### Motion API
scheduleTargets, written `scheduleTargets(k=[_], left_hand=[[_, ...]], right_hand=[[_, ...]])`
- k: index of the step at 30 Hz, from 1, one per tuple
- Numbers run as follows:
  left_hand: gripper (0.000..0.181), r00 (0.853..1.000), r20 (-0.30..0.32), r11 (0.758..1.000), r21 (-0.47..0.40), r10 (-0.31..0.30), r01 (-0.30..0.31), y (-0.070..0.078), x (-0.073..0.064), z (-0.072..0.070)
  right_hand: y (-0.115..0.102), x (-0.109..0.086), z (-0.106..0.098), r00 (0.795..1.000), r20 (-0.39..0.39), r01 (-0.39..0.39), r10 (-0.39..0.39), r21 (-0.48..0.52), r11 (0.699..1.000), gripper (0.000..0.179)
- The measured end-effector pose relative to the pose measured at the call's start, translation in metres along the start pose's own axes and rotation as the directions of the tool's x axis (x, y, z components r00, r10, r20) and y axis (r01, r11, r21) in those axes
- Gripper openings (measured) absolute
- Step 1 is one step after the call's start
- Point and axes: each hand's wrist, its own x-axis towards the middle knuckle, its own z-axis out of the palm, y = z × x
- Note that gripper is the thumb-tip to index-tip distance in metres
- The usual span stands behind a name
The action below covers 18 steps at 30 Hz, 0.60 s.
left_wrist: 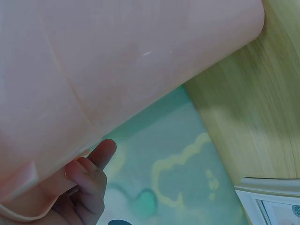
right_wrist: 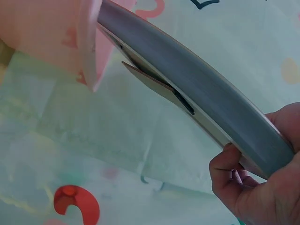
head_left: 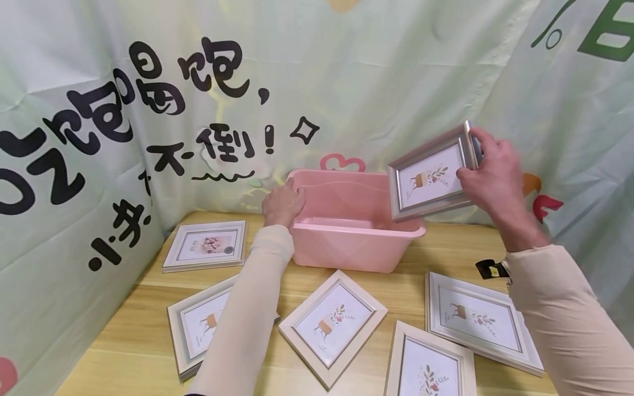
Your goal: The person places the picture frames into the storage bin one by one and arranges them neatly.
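Your right hand (head_left: 495, 170) grips a silver-edged picture frame (head_left: 433, 176) by one end, thumb on the front, fingers behind. The frame tilts out to the left of that hand, its lower corner at the right end of a pink plastic bin (head_left: 351, 247); whether the two touch is unclear. A thin back flap (right_wrist: 147, 79) juts from the frame's rear. Your left hand (head_left: 284, 203), well apart from the frame, curls its fingers over the bin's left rim. On the wooden surface (head_left: 134, 335), a floral picture frame (head_left: 205, 246) lies to the left of your left hand, and a planter-print frame (head_left: 190, 324) is partly hidden under your left sleeve (head_left: 242, 324). Nearer you, between the hands, a pale frame (head_left: 333, 327) lies cornerwise beside a cropped frame (head_left: 428, 363). Below your right hand, a wide frame (head_left: 480, 322) extends under your right sleeve (head_left: 564, 308).
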Motion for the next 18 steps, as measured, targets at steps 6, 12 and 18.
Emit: scheduleTargets(k=[6,12,18], left_hand=[[0.061,1.0,0.013,1.0,0.007,-0.003,0.003,-0.001,0.0,0.0],[0.061,1.0,0.014,1.0,0.008,-0.014,0.014,-0.001,0.0,0.001],[0.06,1.0,-0.003,1.0,-0.01,-0.022,0.022,0.0,0.001,0.001]], right_hand=[[0.002,0.001,0.013,0.999,0.03,0.026,-0.025,-0.023,0.999,0.078],[0.001,0.002,0.023,0.998,0.056,0.024,-0.023,-0.028,0.999,0.077],[-0.004,0.004,0.031,0.995,0.099,-0.006,0.008,-0.016,1.0,0.076]])
